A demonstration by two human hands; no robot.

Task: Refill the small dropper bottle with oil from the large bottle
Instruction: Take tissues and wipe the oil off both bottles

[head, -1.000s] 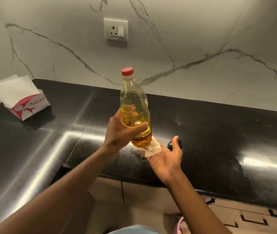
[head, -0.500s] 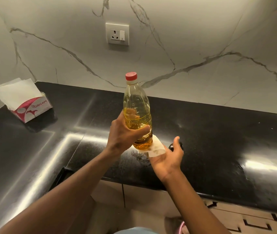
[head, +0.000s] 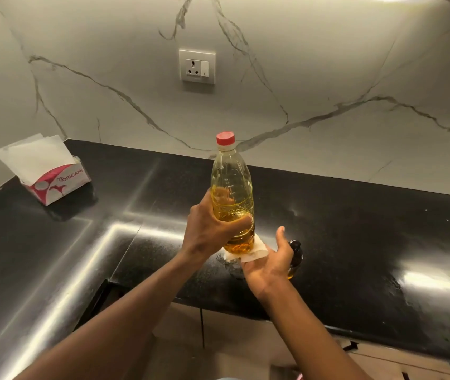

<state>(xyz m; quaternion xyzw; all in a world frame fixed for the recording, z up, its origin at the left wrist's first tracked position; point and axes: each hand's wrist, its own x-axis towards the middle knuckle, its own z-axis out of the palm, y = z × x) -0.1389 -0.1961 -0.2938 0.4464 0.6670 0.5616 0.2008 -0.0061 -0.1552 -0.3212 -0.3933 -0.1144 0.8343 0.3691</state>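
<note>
Two bare hands meet over the near edge of a glossy black stone counter (head: pixel 327 242) in the head view. The left hand (head: pixel 207 231) is wrapped around the lower half of a tall clear plastic bottle of yellow oil (head: pixel 232 193), fingers clamped on its body, and carries it upright with its red screw cap (head: pixel 225 138) on top, pointing to twelve o'clock. The right hand (head: pixel 269 263) lies palm up at about four o'clock from the bottle's base, fingers spread and thumb raised, pressing a folded white paper tissue (head: pixel 254 253) against the bottom of the bottle; the hand grips nothing firmly, only cups the tissue. Just past the right thumb, at three o'clock from it, stands the small dark glass dropper bottle (head: pixel 295 256) on the counter, partly hidden by the hand, a little amber oil showing low in it. Far off at nine o'clock a white and red cardboard tissue box (head: pixel 54 185) sits in the counter's corner with white sheets sticking out. At twelve o'clock a white wall socket (head: pixel 197 66) is set in the grey-veined marble wall (head: pixel 355 64).
</note>
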